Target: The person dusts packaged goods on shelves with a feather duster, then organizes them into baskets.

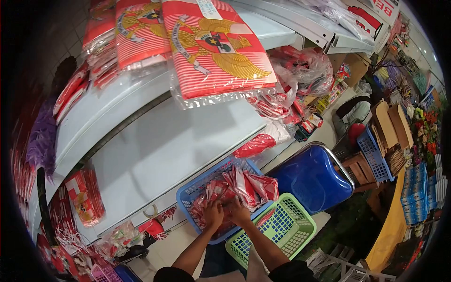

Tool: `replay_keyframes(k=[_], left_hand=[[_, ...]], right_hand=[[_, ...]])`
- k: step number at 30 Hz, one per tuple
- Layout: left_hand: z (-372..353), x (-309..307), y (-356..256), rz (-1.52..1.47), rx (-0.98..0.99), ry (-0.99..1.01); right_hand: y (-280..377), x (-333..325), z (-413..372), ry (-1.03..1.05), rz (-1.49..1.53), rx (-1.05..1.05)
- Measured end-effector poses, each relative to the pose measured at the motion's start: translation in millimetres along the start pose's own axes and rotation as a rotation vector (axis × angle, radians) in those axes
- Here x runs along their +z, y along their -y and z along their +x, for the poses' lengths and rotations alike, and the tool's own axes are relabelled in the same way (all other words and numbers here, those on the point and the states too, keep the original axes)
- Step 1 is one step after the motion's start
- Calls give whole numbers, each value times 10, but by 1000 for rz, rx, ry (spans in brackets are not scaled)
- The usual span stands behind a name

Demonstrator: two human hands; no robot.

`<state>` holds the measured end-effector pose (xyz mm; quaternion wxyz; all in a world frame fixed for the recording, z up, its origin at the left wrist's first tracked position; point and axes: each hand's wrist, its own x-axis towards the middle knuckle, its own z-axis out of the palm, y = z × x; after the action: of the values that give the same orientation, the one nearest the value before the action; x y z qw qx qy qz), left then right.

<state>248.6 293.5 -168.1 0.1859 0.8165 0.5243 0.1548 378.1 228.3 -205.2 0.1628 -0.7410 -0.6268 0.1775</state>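
Observation:
A blue plastic basket [185, 195] holds several clear packets of folded red-and-white cloth [242, 188]. Both my hands reach down inside it, close together. My left hand [213, 214] is closed on a red-and-white packet in the left half of the basket, its fingertips partly hidden by plastic and cloth. Just to its right, my right hand [239, 212] has its fingers bent in against a packet. Overlapping the basket's lower right side is a light green plastic basket [300, 223], with a small red-and-white piece near its upper edge.
White metal shelves [174, 136] stand ahead, with flat red packets bearing a golden eagle [221, 51] overhanging the upper one. A blue-backed folding chair [310, 178] is at the right. Another blue basket [376, 150] sits behind it. A hook [151, 211] juts from the lower shelf edge.

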Motion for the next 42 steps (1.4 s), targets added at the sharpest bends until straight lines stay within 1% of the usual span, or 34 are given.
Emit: replay_keyframes(k=[3,6,9,12,15,16,18,21,22,25,26,29,30,32,33,34,35,36,37,38,39,40,42], left_hand=[[98,448,256,-150,-298,264],[81,825,621,-173,-251,395],[52,836,534,52,-82,297],[27,831,581,-11,14,254],[83,928,817,-394,-146,495],[66,883,784,-354,-117,442],[48,725,639,-274,-52,331],[93,517,498,-393,-40,267],[137,361,404,-559,-81,268],[342,-147,208,-699,2,312],[400,-513,12,-742,-37,389],[518,-822,-45,-921,57,365],[535,-931,-77,-1001,43,389],[512,-1377,-316,-1163,23,436],[498,-1546,-399,-1196,-14,492],[473,-1707,-477,-1228,-51,549],[439,-1899,-561,-1259,-87,605],[382,-2117,-665,-1345,-132,652],[325,-2340,-772,-1428,-182,698],[269,-2503,-901,-1630,-194,716],[235,-2636,-976,-1831,-201,733],[226,-2664,-935,-1840,-47,760],[158,-2907,-1079,-1814,-12,699]], right_hand=[[51,-6,-24,-75,-11,17],[51,45,-33,-41,12,58],[27,29,-40,-48,4,60],[54,-115,-29,62,81,73],[45,-88,-49,0,73,84],[36,-78,-66,-11,83,81],[6,-87,-84,-41,101,73],[56,-212,-186,-35,119,137],[145,-363,-185,12,231,220],[99,-280,-154,-101,370,264],[72,-280,-124,-175,459,207],[98,-425,212,-209,913,332],[113,-518,254,-122,1209,436],[417,-1081,284,-318,1284,495],[563,-1345,284,-418,1320,523],[615,-1540,274,-442,1433,405],[668,-1718,269,-392,1595,305],[751,-1883,235,-416,1685,219],[938,-2179,141,-438,1773,129],[1065,-2409,53,-445,1802,90],[1130,-2522,-9,-474,1789,125],[1257,-2677,-57,-495,1819,51],[1541,-2992,-170,-515,1831,-64]])
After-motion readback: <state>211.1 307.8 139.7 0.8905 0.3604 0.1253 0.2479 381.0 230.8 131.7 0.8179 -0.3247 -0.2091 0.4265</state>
